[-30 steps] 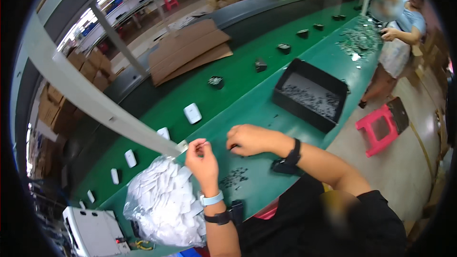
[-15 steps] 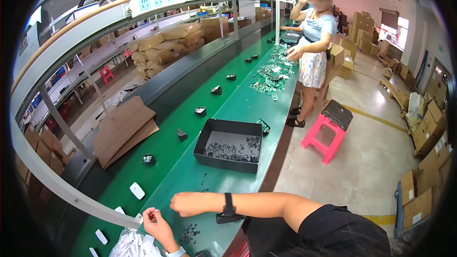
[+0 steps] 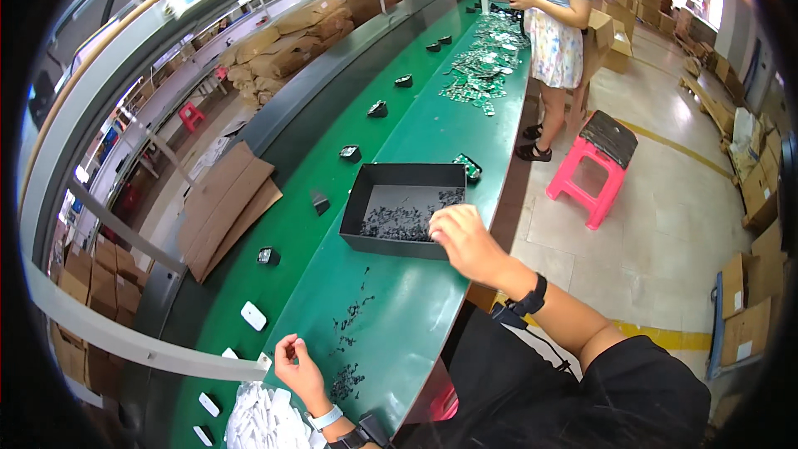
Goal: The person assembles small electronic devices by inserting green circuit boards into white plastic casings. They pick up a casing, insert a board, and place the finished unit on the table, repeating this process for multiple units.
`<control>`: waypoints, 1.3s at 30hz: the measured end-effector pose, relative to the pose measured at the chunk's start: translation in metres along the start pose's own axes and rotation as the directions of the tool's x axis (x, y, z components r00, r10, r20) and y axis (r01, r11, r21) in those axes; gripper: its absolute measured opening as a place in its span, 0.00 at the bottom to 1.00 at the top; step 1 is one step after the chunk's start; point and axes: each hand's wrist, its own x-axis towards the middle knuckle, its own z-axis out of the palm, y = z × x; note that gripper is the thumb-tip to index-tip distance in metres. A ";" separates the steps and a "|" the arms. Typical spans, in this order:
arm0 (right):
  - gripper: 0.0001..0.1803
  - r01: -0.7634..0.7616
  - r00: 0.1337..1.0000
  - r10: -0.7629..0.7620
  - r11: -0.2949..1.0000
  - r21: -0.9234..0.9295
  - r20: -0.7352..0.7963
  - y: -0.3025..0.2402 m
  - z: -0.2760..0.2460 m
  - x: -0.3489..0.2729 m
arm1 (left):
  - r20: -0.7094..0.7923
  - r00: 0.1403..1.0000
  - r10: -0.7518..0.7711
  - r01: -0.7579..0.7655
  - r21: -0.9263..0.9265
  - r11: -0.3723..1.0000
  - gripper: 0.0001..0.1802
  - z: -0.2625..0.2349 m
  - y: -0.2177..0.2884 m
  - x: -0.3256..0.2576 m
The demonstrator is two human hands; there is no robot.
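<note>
I see small black parts [image 3: 395,223] strewn inside the black box [image 3: 386,244] on the green table [image 3: 399,287]. The right hand [image 3: 467,241] is at its near right corner, fingertips drawn together; I can't tell whether they pinch anything. The left hand [image 3: 301,372], fingers curled, grip unclear to me, is near the white pieces [image 3: 264,422].

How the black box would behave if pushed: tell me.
The black box would probably slide rather than tip, sitting wide and low on the table. It looks fairly stiff, as its sides stand straight. The black parts would likely shift inside, being loose and scattered.
</note>
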 end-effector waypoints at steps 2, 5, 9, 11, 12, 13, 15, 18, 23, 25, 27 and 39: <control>0.04 0.038 0.999 -0.037 0.999 -0.040 0.010 -0.002 0.015 -0.019 | 0.004 1.000 0.013 -0.013 0.011 1.000 0.05 0.000 0.000 0.000; 0.07 0.017 1.000 -0.018 0.998 0.061 0.017 -0.029 0.030 -0.027 | -0.005 1.000 0.019 -0.018 0.078 0.997 0.04 -0.008 0.001 0.002; 0.07 -0.037 0.983 0.065 0.986 0.165 -0.170 -0.038 0.016 -0.011 | -0.036 0.999 0.036 -0.033 0.086 0.996 0.04 -0.012 -0.008 0.003; 0.06 -0.254 0.922 0.343 0.887 0.386 -0.182 -0.019 0.004 -0.008 | -0.040 0.999 0.025 -0.022 0.074 0.997 0.04 -0.012 -0.010 0.005; 0.06 -0.258 0.906 0.356 0.894 0.366 -0.229 -0.008 -0.011 0.001 | -0.042 0.999 0.013 -0.010 0.062 0.998 0.04 -0.011 -0.009 0.005; 0.06 -0.278 0.915 0.362 0.886 0.371 -0.178 0.005 -0.023 0.006 | -0.045 0.999 0.012 -0.009 0.066 0.998 0.04 -0.011 -0.007 0.004; 0.05 -0.268 0.941 0.325 0.886 0.379 -0.093 0.011 -0.038 0.012 | -0.045 0.999 0.010 -0.007 0.062 0.998 0.04 -0.008 0.001 0.002; 0.04 -0.173 0.982 0.191 0.866 0.470 0.010 -0.009 -0.042 0.010 | -0.026 0.999 0.031 -0.029 0.070 0.997 0.04 -0.004 0.009 0.000; 0.06 -0.061 0.995 -0.007 0.753 0.656 0.100 -0.076 0.017 0.003 | -0.008 0.998 -0.055 0.053 -0.147 0.988 0.05 -0.007 0.005 -0.002; 0.07 -0.154 0.980 0.012 0.682 0.715 0.200 -0.101 0.042 0.005 | 0.052 0.997 -0.054 0.065 -0.229 0.971 0.07 -0.010 0.000 -0.001; 0.07 -0.172 0.964 -0.050 0.636 0.752 0.263 -0.120 0.080 0.009 | 0.152 0.979 -0.138 0.193 -0.441 0.877 0.08 -0.011 0.010 0.001; 0.06 -0.123 0.953 -0.185 0.491 0.862 0.241 -0.169 0.197 0.050 | 0.084 0.963 -0.255 0.192 -0.881 0.432 0.06 -0.013 0.003 0.009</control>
